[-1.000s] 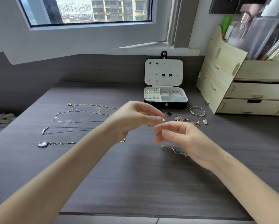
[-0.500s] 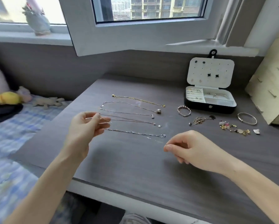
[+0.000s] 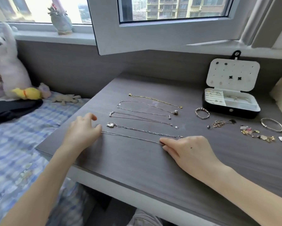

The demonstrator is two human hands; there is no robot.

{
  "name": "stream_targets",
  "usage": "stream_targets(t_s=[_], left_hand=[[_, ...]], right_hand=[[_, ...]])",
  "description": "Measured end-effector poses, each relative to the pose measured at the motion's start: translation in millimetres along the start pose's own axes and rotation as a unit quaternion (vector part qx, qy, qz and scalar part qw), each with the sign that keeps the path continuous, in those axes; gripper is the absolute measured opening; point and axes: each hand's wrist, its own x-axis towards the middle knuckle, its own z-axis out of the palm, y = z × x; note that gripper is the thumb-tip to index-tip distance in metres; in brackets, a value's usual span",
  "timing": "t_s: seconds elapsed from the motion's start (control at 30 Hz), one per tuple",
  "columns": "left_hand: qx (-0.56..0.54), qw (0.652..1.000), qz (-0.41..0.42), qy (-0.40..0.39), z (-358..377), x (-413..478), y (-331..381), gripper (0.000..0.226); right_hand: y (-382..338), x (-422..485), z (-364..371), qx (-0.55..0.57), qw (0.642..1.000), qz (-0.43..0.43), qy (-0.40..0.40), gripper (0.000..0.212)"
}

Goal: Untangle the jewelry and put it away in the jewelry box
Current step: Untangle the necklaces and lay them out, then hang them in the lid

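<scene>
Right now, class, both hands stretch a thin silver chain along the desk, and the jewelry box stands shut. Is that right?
No. The head view shows the jewelry box open, lid upright. The rest holds: left hand and right hand stretch the thin silver chain along the desk.

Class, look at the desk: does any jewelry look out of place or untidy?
Yes. In front of the open jewelry box, one chain lies bunched in a knot and small gold pieces sit jumbled beside it, while the necklaces to their left lie straight.
</scene>
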Motion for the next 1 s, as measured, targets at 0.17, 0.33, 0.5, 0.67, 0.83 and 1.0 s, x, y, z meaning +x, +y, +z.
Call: stream_targets(t_s=[0.17, 0.33, 0.5, 0.67, 0.83, 1.0], left_hand=[[0.005, 0.996, 0.069, 0.056, -2, -10, 33, 0.034], [-0.111, 0.957, 0.266, 0.044, 14, -40, 113, 0.017], [-0.093, 0.893, 0.436, -0.058, 65, -63, 194, 0.025], [-0.011, 0.877, 0.475, -0.076, 104, -54, 243, 0.038], [-0.008, 0.905, 0.418, -0.075, 114, -43, 262, 0.027], [-0.037, 0.911, 0.399, -0.097, 116, -35, 270, 0.022]], right_hand=[[12, -17, -10, -0.004, 0.998, 0.018, 0.052, 0.032], [63, -38, -24, -0.017, 0.990, 0.127, 0.060, 0.032], [116, -54, -26, -0.062, 0.983, 0.168, 0.046, 0.037], [145, -41, -18, -0.062, 0.987, 0.145, 0.023, 0.043], [166, -24, -13, -0.045, 0.983, 0.177, 0.034, 0.023], [183, -14, -12, -0.044, 0.980, 0.192, 0.013, 0.011]])
